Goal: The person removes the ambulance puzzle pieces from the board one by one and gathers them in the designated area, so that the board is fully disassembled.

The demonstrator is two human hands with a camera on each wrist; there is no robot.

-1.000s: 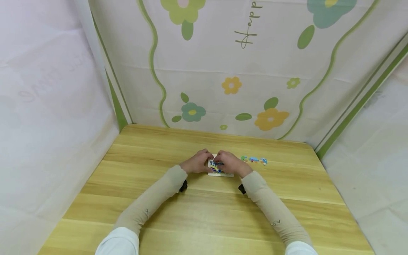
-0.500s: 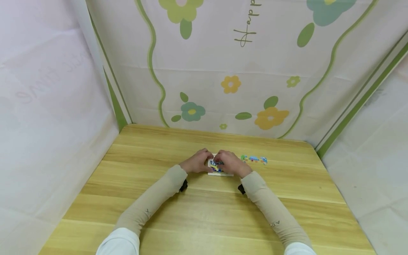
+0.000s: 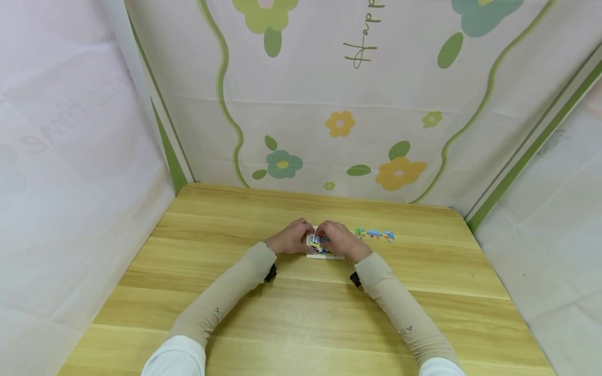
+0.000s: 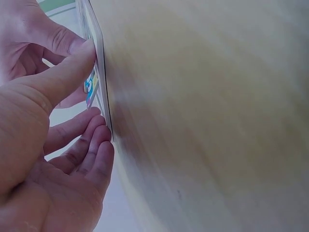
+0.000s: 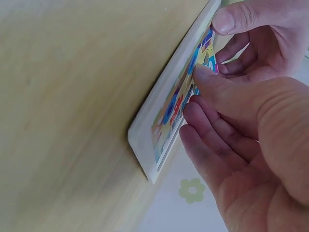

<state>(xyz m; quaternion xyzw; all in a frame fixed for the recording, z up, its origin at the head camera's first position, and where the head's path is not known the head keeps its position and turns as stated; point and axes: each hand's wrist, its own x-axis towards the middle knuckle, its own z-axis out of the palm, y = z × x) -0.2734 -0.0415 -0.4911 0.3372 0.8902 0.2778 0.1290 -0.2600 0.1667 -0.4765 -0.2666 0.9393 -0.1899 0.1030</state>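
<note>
The wooden table (image 3: 301, 324) carries a white-framed puzzle (image 3: 324, 256) near its far edge, and small pieces (image 3: 373, 233) toward its far right corner.

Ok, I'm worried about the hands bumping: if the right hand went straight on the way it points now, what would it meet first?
Probably the left hand, which faces the right hand across the puzzle; the gap in depth is hard to judge.

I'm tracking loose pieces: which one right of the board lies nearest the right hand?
The greenish piece at the row's left end; the others, bluer, lie farther from the right hand.
</note>
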